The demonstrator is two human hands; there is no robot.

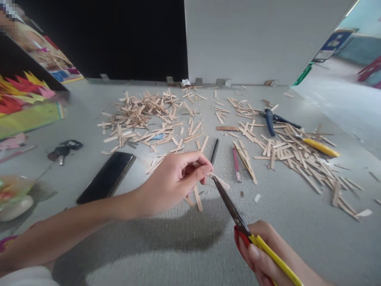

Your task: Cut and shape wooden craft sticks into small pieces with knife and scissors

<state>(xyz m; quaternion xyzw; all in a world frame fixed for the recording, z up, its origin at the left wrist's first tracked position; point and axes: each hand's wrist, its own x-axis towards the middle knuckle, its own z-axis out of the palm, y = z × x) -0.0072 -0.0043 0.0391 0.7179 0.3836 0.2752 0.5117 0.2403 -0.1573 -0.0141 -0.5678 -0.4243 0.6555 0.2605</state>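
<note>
My left hand [178,174] is closed, its thumb and forefinger pinching a small wooden popsicle stick [220,182] that sticks out to the right. In my right hand [264,254] is a pair of scissors [233,210] with yellow and red handles. The blade tips meet the stick right beside my left fingertips; whether they have cut into it I cannot tell. Two more sticks lie on the table below the left hand, partly covered by it. Beyond the hands are a black pencil [214,151], a dark pink flat piece [236,165] and tweezers [245,162].
Popsicle sticks [143,109] are heaped at the back left, and cut pieces [300,159] spread at right around blue-handled pliers [269,121] and a yellow-handled tool [320,147]. A phone [106,176] and keys [64,151] lie at left. Upright black and white boards [256,39] stand behind.
</note>
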